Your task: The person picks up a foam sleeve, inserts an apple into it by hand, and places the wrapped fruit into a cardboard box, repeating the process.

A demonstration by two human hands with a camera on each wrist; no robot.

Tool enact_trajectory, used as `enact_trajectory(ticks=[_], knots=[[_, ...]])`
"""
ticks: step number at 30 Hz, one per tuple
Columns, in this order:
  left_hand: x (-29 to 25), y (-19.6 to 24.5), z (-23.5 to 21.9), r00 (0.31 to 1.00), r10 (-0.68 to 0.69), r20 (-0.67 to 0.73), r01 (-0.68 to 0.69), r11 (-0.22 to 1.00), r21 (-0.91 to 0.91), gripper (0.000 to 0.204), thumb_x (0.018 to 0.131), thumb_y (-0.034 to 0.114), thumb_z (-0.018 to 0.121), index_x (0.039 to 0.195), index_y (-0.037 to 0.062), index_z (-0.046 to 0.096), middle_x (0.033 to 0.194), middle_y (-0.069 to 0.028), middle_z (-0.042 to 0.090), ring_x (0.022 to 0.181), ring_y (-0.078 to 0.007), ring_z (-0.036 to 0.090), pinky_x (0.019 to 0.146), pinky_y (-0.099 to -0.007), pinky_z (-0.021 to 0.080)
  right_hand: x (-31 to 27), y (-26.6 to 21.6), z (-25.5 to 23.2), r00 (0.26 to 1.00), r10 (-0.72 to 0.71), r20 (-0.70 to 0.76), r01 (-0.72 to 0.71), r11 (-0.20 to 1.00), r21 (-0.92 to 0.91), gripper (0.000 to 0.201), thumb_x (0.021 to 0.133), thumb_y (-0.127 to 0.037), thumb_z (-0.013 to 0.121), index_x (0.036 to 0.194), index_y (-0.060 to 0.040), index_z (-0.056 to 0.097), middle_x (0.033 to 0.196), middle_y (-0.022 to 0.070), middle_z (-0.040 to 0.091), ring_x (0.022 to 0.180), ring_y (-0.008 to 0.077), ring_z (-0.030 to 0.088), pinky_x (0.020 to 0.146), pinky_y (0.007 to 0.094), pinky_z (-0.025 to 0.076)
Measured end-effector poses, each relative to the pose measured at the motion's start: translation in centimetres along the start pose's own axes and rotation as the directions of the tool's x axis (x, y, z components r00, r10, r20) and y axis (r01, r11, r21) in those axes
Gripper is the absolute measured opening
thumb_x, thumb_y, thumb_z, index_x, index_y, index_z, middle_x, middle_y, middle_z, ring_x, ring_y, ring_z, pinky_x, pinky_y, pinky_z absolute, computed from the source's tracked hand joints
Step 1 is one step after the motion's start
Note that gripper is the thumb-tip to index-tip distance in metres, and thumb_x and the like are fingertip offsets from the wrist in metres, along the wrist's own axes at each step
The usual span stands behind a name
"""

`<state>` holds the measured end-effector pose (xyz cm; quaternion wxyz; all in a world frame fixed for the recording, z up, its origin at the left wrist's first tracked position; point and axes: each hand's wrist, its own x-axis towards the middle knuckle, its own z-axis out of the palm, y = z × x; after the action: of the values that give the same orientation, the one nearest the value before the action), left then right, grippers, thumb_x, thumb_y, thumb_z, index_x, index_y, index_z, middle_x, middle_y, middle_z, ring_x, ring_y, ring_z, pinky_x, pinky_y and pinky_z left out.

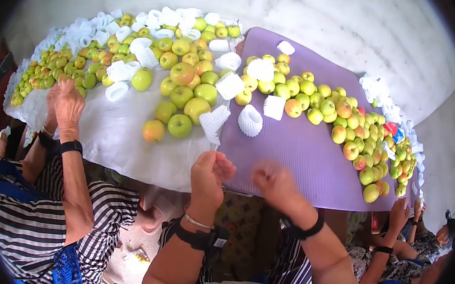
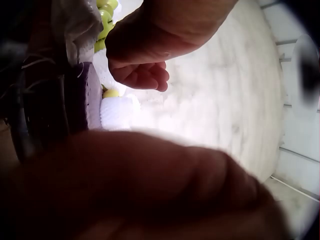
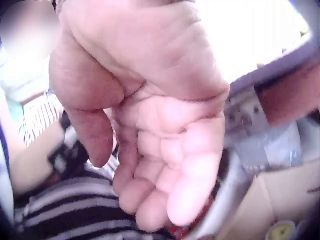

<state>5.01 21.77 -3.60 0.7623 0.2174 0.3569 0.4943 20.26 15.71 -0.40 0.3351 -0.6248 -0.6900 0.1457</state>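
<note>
My left hand (image 1: 209, 180) is raised at the table's front edge, fingers loosely bent, nothing visible in it. To its right my right hand (image 1: 277, 184), blurred, hovers over the front of the purple mat (image 1: 300, 164). In the right wrist view the right hand (image 3: 150, 115) shows an empty palm with relaxed fingers. Beyond the left hand lie a white foam net (image 1: 214, 123), a green apple (image 1: 179, 126) and a reddish apple (image 1: 153, 131). Another foam net (image 1: 250, 121) rests on the mat. Neither hand touches an apple.
Apples (image 1: 369, 142) spread along the mat to the right. More apples and foam nets (image 1: 81, 34) cover the left side on a pale sheet (image 1: 115, 138). One person's hand (image 1: 66, 105) reaches in at the left, another's (image 1: 399, 215) at the right. Apples in boxes (image 1: 237, 223) stand below the table.
</note>
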Motion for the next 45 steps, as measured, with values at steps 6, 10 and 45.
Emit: enact_trajectory(ticks=[6,10,45], knots=[[0.4,0.0,0.0,0.999,-0.035,0.038,0.033,0.998,0.054,0.021,0.091,0.024,0.046,0.084,0.0068,0.055,0.073,-0.0061,0.059,0.066,-0.019,0.059,0.065,-0.0313,0.049,8.9,4.2,2.4,0.878,-0.166,-0.448,-0.038,0.91,-0.412,0.016,0.071,-0.012,0.065,0.083,-0.0026,0.061,0.087,0.0155,0.059,0.088,0.0326,0.056,0.071,0.0398,0.047],[0.2,-0.3,0.9,0.997,0.043,0.063,-0.052,0.987,0.151,0.019,0.092,0.023,0.046,0.09,0.0058,0.055,0.083,-0.005,0.06,0.076,-0.0161,0.058,0.068,-0.0297,0.048,8.5,8.8,3.4,0.97,0.143,-0.196,-0.187,0.956,-0.228,0.022,0.074,-0.014,0.065,0.092,-0.0027,0.062,0.084,0.0127,0.06,0.084,0.0269,0.058,0.072,0.0349,0.048],[1.2,-5.5,4.2,0.94,0.09,0.328,-0.175,0.955,0.241,0.006,0.083,0.003,0.053,0.087,0.0055,0.051,0.089,-0.0053,0.06,0.081,-0.0125,0.058,0.072,-0.0277,0.048,-2.6,8.0,-2.9,0.714,0.695,0.084,-0.232,0.122,0.965,0.016,0.086,-0.015,0.056,0.092,-0.0004,0.061,0.077,0.0044,0.061,0.064,0.0117,0.056,0.059,0.0259,0.045]])
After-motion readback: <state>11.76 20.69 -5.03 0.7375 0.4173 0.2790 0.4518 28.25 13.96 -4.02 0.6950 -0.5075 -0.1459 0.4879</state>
